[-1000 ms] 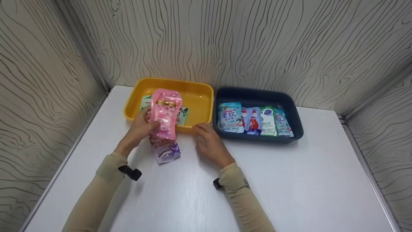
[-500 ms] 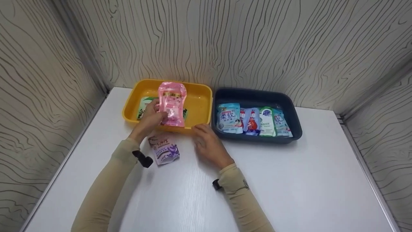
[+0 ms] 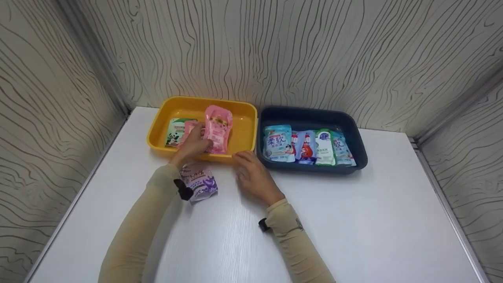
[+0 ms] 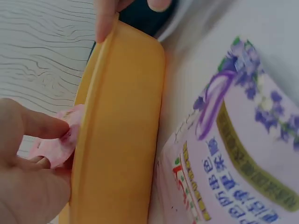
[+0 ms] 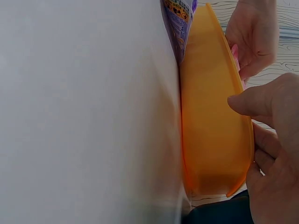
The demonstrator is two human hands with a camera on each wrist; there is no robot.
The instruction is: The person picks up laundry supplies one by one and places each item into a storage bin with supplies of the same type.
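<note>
My left hand reaches over the front rim of the yellow bin and holds a pink pouch by its lower left edge. In the left wrist view, the pink pouch shows between thumb and fingers. A second pink pouch lies partly under the left hand, beside a green-and-white panda pouch. My right hand grips the bin's front right rim, thumb outside and fingers over the edge in the right wrist view. A purple pouch lies on the table near my left wrist.
Right of the yellow bin stands a dark blue bin holding several pouches, among them a light blue pouch and a white-and-green pouch. Both bins are on the white table, close to the wood-patterned back wall.
My left hand has moved right and farther into the yellow bin with the pink pouch, lowering it. A second pink pouch now shows left of it. My right hand has stayed on the rim.
</note>
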